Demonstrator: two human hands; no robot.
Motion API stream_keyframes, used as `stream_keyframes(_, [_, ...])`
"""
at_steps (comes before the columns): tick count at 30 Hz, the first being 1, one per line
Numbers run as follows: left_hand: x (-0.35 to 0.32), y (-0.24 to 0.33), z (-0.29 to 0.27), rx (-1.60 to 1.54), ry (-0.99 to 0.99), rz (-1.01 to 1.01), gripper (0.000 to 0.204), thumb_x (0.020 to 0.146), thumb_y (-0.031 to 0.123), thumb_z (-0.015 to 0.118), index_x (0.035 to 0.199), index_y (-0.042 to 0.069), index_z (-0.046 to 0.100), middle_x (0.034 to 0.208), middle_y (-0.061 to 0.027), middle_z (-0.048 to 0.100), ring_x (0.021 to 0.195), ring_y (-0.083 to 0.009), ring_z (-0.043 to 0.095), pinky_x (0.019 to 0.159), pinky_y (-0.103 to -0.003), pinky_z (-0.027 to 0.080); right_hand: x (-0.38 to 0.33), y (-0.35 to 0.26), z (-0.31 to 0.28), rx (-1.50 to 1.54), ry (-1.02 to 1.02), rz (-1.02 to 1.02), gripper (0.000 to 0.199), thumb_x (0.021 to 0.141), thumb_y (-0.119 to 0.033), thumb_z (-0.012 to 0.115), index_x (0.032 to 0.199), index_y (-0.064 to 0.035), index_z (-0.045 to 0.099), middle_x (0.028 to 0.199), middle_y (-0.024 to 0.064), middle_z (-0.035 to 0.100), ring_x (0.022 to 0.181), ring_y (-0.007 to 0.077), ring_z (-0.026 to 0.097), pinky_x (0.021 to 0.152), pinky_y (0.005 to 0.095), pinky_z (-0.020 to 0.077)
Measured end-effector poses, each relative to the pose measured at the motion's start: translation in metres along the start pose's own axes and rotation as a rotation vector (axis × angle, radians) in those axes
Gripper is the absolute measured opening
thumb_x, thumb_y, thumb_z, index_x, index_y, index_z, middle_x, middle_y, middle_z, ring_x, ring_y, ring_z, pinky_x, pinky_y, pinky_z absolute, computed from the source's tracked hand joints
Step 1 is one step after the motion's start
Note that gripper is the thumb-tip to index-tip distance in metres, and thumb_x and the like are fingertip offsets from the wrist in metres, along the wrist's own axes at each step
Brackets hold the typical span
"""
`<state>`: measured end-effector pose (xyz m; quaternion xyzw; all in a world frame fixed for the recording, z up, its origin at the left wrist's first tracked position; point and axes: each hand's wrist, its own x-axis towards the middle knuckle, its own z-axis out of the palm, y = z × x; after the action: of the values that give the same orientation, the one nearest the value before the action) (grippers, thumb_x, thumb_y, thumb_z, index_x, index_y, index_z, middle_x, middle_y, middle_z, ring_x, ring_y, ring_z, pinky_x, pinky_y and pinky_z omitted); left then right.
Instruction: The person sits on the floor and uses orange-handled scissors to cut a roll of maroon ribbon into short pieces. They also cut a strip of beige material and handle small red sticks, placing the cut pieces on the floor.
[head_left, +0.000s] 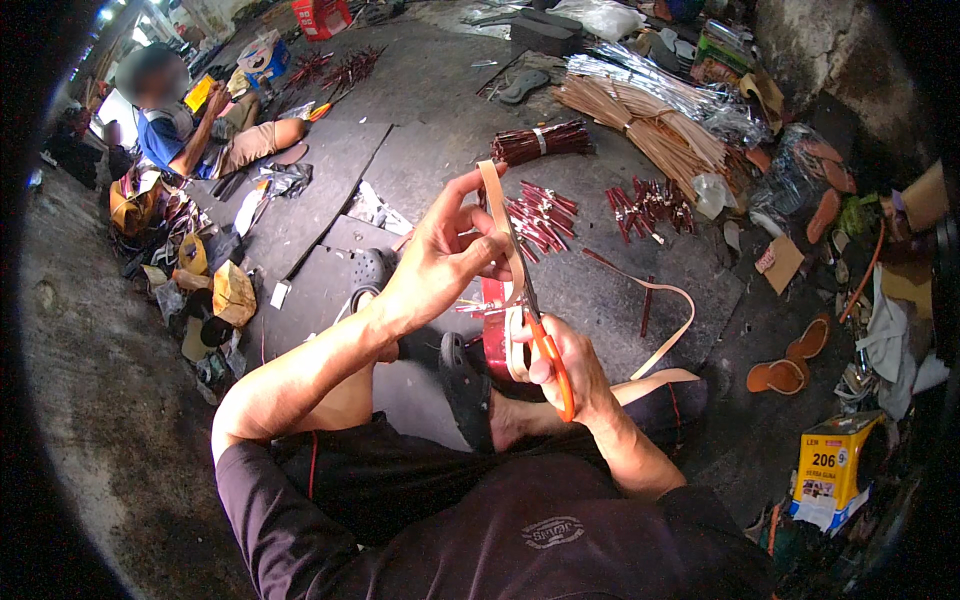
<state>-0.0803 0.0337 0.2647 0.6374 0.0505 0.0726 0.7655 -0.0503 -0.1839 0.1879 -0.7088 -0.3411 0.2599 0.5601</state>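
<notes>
My left hand (447, 245) is raised in front of me, its fingers closed on a narrow tan strap (492, 196) that hangs down in a curve. In my right hand (580, 372) is a pair of scissors with orange handles (553, 358). Its dark blades point up and lie along the strap's lower part; I cannot tell whether they bite into it. Below my hands stands a red object (495, 350) with pale material at its side. A longer tan strip (683, 298) curls over the floor to the right and runs back to my leg.
Dark red strips lie in small piles (542, 212) and a tied bundle (541, 142). Farther right is a big bundle of tan strips (640, 115). Brown sandals (790, 360) and a yellow can (838, 462) sit at right. Another person (205, 130) sits at far left near bags (233, 293).
</notes>
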Motion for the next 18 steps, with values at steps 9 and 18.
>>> stream_keyframes(9, [0.002,0.001,-0.007,0.079,0.047,-0.038,0.066,0.094,0.009,0.060,0.151,0.013,0.027,0.099,-0.0029,0.056,0.094,-0.0146,0.062,0.079,-0.034,0.059,-0.005,-0.002,0.001,-0.062,0.013,-0.012,0.079,0.076,-0.075,0.063,0.107,-0.0022,0.059,0.091,0.0180,0.070,0.085,0.0351,0.071,0.072,0.0427,0.0553])
stream_keyframes(18, [-0.001,0.003,0.002,0.020,-0.002,-0.027,0.066,0.093,0.003,0.062,0.149,0.015,0.029,0.094,-0.0032,0.057,0.091,-0.0136,0.063,0.080,-0.030,0.058,0.001,-0.001,-0.001,-0.092,0.026,-0.023,0.082,0.076,-0.079,0.058,0.108,-0.0029,0.059,0.092,0.0172,0.070,0.084,0.0345,0.071,0.072,0.0430,0.0554])
